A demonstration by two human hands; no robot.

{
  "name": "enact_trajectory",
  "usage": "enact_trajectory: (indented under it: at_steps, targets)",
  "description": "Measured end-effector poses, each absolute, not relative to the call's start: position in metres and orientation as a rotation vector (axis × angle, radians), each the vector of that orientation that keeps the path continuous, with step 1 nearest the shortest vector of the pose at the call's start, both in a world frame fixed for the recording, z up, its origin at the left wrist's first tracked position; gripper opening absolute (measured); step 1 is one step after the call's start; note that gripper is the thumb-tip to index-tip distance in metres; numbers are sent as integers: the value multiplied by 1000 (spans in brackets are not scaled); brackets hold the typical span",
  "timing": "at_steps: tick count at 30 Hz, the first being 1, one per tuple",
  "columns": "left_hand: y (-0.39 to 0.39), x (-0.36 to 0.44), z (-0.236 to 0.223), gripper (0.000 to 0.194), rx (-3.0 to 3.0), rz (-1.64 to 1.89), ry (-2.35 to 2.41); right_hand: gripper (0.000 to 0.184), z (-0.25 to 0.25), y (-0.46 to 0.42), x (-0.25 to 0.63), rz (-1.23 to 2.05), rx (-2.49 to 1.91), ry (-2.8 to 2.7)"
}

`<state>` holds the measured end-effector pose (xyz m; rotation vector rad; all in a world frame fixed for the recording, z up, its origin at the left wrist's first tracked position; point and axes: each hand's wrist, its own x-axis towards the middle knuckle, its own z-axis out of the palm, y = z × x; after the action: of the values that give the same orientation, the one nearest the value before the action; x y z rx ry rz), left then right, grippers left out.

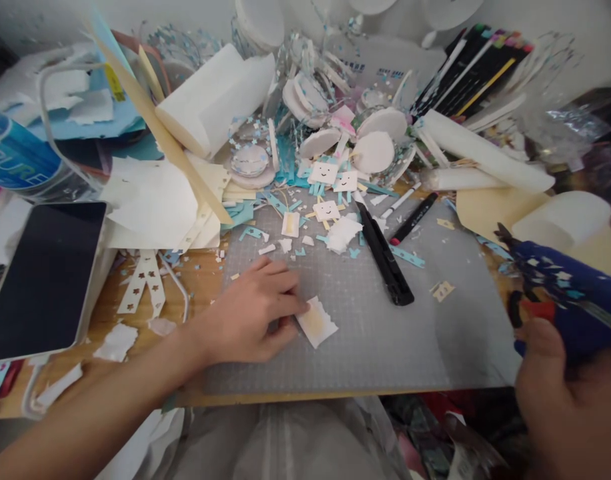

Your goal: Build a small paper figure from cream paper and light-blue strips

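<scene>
On the grey cutting mat, my left hand is closed, with bent fingers at the edge of a small torn white paper piece that has a yellowish patch. At the right edge, my right hand is blurred and its fingers are mostly hidden. Its thumb lies by a black and orange-red handle, which looks like scissors, over a dark blue object. A black utility knife rests on the mat. Beyond my left hand are small smiling white squares with paper-strip limbs.
A phone and a water bottle stand at the left. White paper rolls, round white discs and a bundle of markers crowd the back. A black pen and paper scraps lie on the mat.
</scene>
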<state>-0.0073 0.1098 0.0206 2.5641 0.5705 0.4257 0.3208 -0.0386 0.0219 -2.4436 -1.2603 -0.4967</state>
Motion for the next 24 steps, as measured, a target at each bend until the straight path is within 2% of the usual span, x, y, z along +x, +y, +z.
enact_trajectory:
  at_steps: [6,11,14,24]
  targets:
    - [111,-8,22,23,2612,395,560,31,33,-37,261,-214,-2371,-1269]
    - [110,-8,22,23,2644,384,558,35,22,-34,241,-72,-2255,-1575]
    - [109,-8,22,24,2641,386,550,29,17,-32,234,-75,-2159,-1693]
    - [109,-7,22,24,2642,391,554,32,16,-22,224,-246,-2079,-1837]
